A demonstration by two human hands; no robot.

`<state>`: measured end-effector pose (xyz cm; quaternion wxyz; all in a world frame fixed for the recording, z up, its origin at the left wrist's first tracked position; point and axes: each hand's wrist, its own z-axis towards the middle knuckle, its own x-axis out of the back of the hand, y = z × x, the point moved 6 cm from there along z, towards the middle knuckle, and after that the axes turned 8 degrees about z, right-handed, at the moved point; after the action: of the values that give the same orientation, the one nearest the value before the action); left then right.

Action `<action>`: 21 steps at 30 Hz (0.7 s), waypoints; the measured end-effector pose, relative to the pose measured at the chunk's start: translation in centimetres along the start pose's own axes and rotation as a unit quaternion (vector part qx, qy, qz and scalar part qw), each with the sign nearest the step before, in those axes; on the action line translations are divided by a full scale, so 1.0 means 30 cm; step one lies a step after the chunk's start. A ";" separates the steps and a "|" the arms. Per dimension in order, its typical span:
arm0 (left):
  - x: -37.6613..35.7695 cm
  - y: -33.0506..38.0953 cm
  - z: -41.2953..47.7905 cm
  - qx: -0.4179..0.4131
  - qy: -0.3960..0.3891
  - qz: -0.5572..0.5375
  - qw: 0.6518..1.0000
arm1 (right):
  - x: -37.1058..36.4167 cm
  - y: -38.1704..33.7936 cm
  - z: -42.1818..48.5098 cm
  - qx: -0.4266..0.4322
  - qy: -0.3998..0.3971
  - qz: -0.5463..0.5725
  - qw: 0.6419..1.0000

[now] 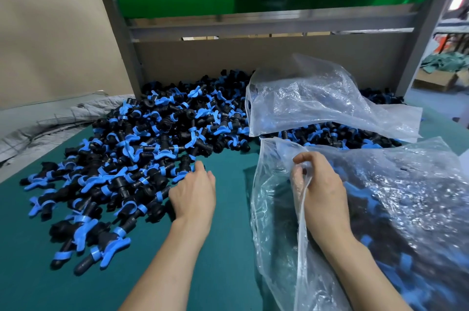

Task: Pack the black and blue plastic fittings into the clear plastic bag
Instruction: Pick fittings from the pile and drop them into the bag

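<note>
While the right hand (322,188) pinched the rim of the clear plastic bag (380,209), fingers curled round the film, I had the left hand (194,193) palm-down at the near edge of the fittings (139,148) pile. Its fingertips were in among the parts; couldn't tell if they gripped any. Pile sat on the green desk (228,247), left of the bag. Bag already had black and blue fittings inside. A second bag (317,102) lay on the pile further back.
</note>
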<state>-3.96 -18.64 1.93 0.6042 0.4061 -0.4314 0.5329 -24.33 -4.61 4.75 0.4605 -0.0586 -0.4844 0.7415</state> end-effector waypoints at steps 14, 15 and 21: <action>0.072 0.002 -0.041 0.007 0.075 -0.480 0.874 | -0.016 0.004 -0.018 0.009 -0.033 0.000 0.999; 0.066 0.011 -0.041 0.017 0.052 -0.530 0.846 | -0.016 0.002 -0.018 0.010 -0.031 0.002 0.999; 0.038 0.043 -0.055 0.050 -0.033 -0.660 0.748 | -0.016 0.006 -0.021 0.005 -0.028 -0.009 1.000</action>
<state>-5.03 -16.62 2.56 0.7694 0.6369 -0.0477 0.0081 -23.83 -4.56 4.11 0.4534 -0.0312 -0.4943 0.7410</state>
